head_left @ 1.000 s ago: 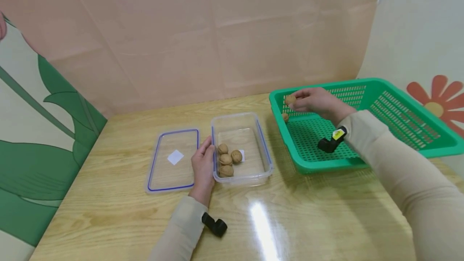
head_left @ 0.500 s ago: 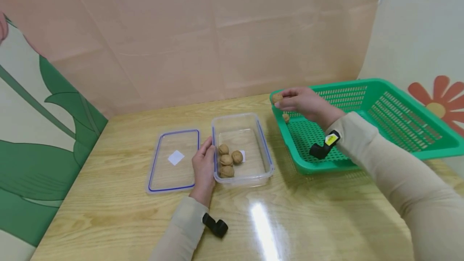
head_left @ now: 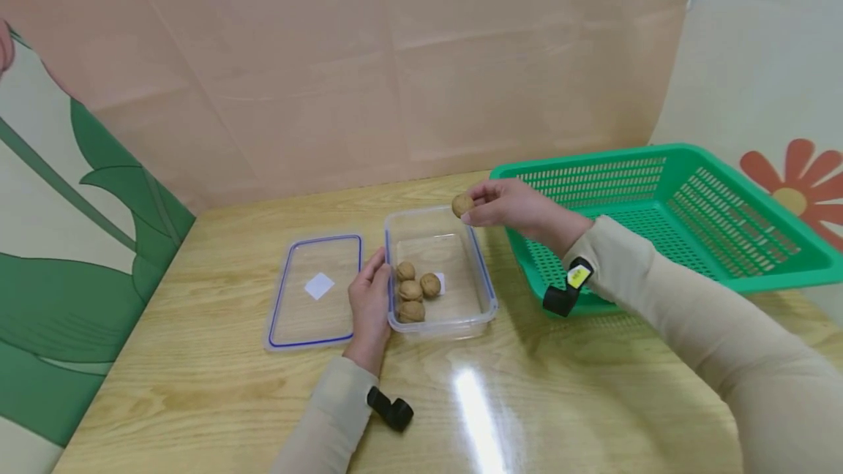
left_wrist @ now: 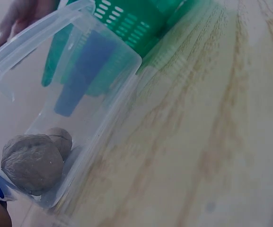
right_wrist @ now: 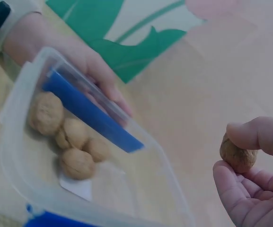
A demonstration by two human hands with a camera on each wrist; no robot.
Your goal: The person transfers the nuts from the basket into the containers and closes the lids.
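Note:
My right hand pinches a walnut between thumb and fingers, above the far right corner of a clear plastic box. In the right wrist view the held walnut shows just beyond the box's rim. Several walnuts lie inside the box, gathered along its left side. My left hand rests against the outside of the box's left wall, fingers extended along it. Seen from the left wrist, a large walnut shows through the clear wall, with another partly behind it.
A green slotted basket stands to the right, partly behind my right arm. Left of the box, a clear lid with a blue seal lies flat on the wooden table. Walls rise behind the table and at both sides.
My right hand has carried the walnut leftward, out from over the green basket to the box's far right corner. A walnut at the basket's left side is now hidden. My left hand stays put.

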